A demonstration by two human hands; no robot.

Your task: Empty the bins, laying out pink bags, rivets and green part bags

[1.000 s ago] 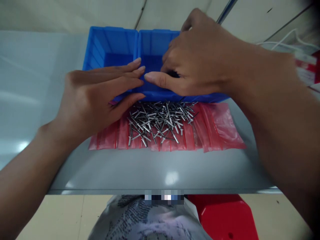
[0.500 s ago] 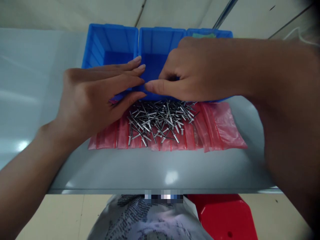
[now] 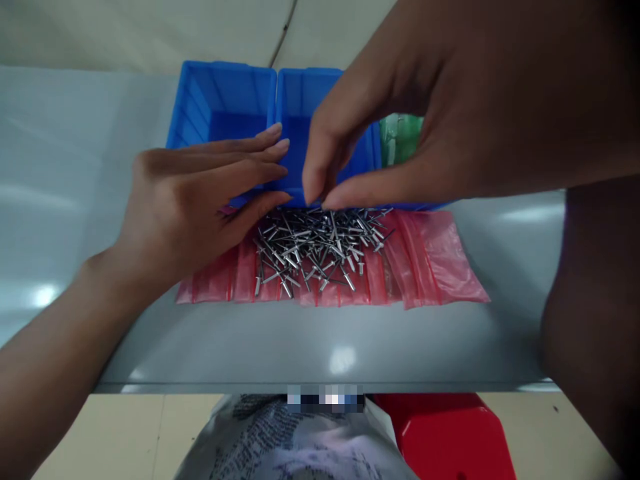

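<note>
A grey sheet-metal bench (image 3: 340,347) carries the work. Along its far edge stands a row of blue ribbed plastic compartment bins (image 3: 220,93), their near wall running across the middle of the bench. A flat layer of translucent pink plastic zip bags (image 3: 450,260) lies directly in front of these bins and well back from the near edge of the bench. On top of the bags, a loose, criss-crossed pile of silver metal blind rivets (image 3: 315,250) lies against the bins' near wall, about midway along the bench. The left hand (image 3: 185,207) is open, with its fingers extended and slightly spread, and lies over the near wall of the left-hand bin, just beside the rivet pile. The right hand (image 3: 400,127) is raised and arched above the near wall of the middle bin, directly over the far side of the pile. Its thumb and forefinger tips (image 3: 314,197) are brought close together in a pinch; whether they hold a rivet cannot be determined. A green plastic bag (image 3: 400,137) shows behind the right hand. Beyond the near edge of the bench are a grey-and-white printed sack (image 3: 295,447) and a red plastic stool (image 3: 445,433).
</note>
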